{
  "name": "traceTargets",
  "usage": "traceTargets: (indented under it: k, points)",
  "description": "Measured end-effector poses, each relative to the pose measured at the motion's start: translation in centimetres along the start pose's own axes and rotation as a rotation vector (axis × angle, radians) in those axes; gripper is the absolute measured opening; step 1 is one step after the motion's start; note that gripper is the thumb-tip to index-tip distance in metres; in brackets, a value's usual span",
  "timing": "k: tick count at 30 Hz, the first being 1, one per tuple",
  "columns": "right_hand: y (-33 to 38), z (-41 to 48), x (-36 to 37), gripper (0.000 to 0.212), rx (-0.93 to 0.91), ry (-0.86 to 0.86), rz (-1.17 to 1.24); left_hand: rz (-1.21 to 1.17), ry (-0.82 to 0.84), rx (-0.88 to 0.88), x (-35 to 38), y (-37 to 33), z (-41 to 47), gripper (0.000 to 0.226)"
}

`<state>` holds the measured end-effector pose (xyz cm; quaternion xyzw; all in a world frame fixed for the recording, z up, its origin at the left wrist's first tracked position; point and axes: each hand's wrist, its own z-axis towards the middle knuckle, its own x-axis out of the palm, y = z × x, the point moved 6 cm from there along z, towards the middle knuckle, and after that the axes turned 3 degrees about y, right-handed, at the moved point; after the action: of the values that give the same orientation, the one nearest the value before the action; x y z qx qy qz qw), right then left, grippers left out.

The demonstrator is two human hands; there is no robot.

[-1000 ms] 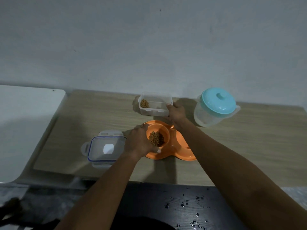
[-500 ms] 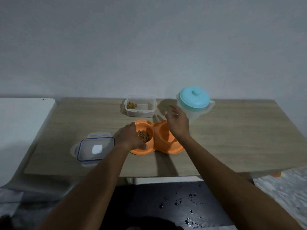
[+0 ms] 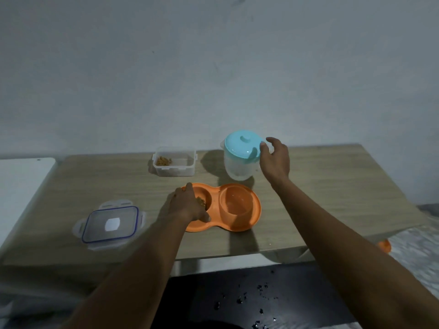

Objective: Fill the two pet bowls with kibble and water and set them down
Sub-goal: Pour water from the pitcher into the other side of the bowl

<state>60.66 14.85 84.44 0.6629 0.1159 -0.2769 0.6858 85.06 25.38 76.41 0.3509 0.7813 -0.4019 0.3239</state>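
A: Start nearest you. What is your left hand doing?

B: It rests curled over the near-left rim of the orange double bowl, steadying it. The left cup holds kibble; the right cup looks empty and dry. Beside the bowl on your left lies the loose clear lid with its blue seal.

A: And further back?

B: The clear tub sits open toward the wall with a little kibble left in one corner. A second ago your right hand was on that tub's edge; half a second ago it hung over the bowl. Now it has travelled right, to the jug with the teal lid, fingers spread, fingertips just touching the lid's rim. It has not closed on anything yet.

A: So what does that tell you?

B: You seem done with the kibble and are going for water. Next you need a firm hold on the jug; its handle is hidden behind your hand.
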Motion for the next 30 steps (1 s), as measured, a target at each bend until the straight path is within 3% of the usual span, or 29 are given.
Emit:
traceTargets:
  k: [4,7,10,18,25,30]
  points:
    - [-1.2,3.2,0.7,0.056,0.073,0.204,-0.041,0.005,-0.023,-0.028,0.5,-0.8,0.1,0.137]
    - [-2.2,4.2,1.0,0.061,0.104,0.260,-0.031,-0.001,-0.031,-0.048,0.7,-1.0,0.2,0.136]
    - [-4.0,4.4,1.7,0.068,0.246,0.317,0.127,0.013,-0.040,-0.059,0.6,-1.1,0.3,0.135]
    - [-5.4,4.6,2.0,0.072,0.337,0.278,0.407,0.024,-0.051,-0.076,1.4,-1.1,0.0,0.138]
    - [-4.0,4.6,-2.1,0.081,0.183,0.289,0.254,-0.004,-0.058,-0.082,1.0,-1.2,-0.4,0.134]
    - [-3.5,3.0,-4.3,0.063,0.085,0.362,0.153,-0.007,-0.049,-0.071,0.8,-1.4,-0.9,0.135]
